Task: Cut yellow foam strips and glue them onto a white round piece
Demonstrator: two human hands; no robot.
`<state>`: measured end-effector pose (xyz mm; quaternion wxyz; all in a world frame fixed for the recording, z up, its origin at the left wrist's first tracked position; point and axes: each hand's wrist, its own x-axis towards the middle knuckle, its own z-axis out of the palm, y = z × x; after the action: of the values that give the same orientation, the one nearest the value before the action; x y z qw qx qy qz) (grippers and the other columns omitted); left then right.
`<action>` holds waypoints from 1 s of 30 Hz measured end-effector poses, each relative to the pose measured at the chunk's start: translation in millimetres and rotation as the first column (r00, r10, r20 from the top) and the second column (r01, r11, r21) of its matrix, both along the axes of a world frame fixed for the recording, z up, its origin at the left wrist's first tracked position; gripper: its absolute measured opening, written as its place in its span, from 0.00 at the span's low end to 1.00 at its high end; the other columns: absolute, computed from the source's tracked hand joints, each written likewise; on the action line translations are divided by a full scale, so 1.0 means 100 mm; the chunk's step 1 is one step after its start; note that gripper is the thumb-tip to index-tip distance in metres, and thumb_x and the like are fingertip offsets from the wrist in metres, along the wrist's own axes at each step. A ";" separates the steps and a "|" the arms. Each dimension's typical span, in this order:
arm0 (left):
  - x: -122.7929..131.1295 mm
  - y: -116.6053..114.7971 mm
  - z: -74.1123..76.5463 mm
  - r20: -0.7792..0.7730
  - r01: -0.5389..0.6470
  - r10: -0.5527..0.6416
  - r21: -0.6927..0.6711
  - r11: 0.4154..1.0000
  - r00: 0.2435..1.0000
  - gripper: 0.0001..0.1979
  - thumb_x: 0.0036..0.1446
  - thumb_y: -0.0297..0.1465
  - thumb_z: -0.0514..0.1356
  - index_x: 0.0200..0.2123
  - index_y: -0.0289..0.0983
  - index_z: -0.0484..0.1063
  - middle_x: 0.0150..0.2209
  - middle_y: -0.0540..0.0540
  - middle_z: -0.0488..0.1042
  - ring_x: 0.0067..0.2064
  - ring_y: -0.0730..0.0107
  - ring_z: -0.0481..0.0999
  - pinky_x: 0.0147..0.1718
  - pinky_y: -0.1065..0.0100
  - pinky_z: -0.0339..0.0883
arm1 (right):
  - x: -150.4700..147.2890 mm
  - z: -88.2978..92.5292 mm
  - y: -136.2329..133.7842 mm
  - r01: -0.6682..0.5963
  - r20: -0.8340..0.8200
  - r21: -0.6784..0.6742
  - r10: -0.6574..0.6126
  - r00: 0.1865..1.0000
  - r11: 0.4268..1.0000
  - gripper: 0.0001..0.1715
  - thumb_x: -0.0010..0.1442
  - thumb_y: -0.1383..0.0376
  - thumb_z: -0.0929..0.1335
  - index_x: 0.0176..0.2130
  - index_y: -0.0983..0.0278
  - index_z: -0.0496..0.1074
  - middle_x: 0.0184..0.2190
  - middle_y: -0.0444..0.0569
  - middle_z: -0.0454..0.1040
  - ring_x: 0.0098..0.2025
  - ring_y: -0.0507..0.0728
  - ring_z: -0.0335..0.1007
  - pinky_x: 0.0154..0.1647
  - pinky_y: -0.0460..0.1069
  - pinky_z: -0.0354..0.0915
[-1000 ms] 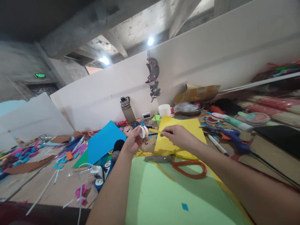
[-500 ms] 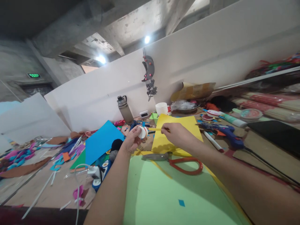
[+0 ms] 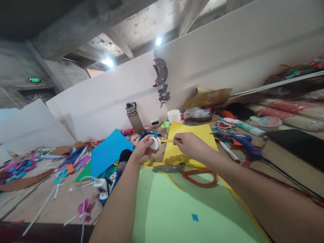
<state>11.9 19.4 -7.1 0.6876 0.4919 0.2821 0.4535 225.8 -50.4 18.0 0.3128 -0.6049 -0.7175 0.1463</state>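
My left hand (image 3: 143, 148) pinches a small round white piece (image 3: 155, 143) with an orange-red edge and a bit of blue at its top. From its right side a thin yellow paper strip (image 3: 166, 140) reaches across to my right hand (image 3: 186, 143), whose closed fingers grip the strip's other end. Whether the strip is fixed to the round piece cannot be made out. Below the hands, scissors (image 3: 199, 178) with orange handles lie on light green paper (image 3: 162, 209). A yellow sheet (image 3: 202, 130) lies under and behind my right hand.
Blue paper (image 3: 108, 148) and coloured scraps lie to the left, near a white plug (image 3: 100, 184) with a cable. A grey bottle (image 3: 135, 119) stands at the back. On the right are a blue glue gun (image 3: 249, 146), its cord, and a white marker (image 3: 229, 152).
The white piece has turned slightly in my left hand and now shows more of its face. Both hands keep their hold, and the view has shifted a little.
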 end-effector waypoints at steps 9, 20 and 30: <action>0.00 0.01 -0.01 -0.006 -0.012 0.012 -0.003 1.000 1.000 0.19 0.42 0.33 0.71 0.38 0.34 0.72 0.30 0.46 0.76 0.26 0.71 0.74 0.23 0.70 0.69 | 0.02 0.05 -0.04 -0.015 -0.042 0.020 0.015 0.999 1.000 0.13 0.60 0.61 0.64 0.34 0.63 0.76 0.34 0.50 0.79 0.34 0.55 0.71 0.31 0.46 0.57; 0.01 -0.02 0.02 -0.034 0.006 -0.008 -0.034 0.999 0.999 0.16 0.42 0.34 0.71 0.33 0.32 0.73 0.27 0.46 0.74 0.25 0.74 0.71 0.23 0.72 0.69 | 0.10 0.00 0.07 -0.030 -0.200 -0.118 0.006 0.980 0.993 0.15 0.58 0.58 0.64 0.32 0.64 0.76 0.24 0.47 0.76 0.26 0.52 0.69 0.24 0.45 0.57; 0.01 -0.02 0.03 -0.001 -0.065 0.065 -0.075 0.995 0.998 0.14 0.43 0.34 0.70 0.32 0.32 0.74 0.27 0.46 0.74 0.26 0.73 0.72 0.24 0.71 0.70 | 0.10 0.04 0.04 0.008 -0.146 -0.105 -0.024 0.989 0.994 0.11 0.57 0.62 0.66 0.34 0.64 0.77 0.29 0.49 0.77 0.29 0.53 0.69 0.28 0.46 0.59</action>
<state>13.2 17.5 -3.7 0.6907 0.4557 0.3143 0.4652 236.2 -46.3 22.1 0.3338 -0.6139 -0.6789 0.2253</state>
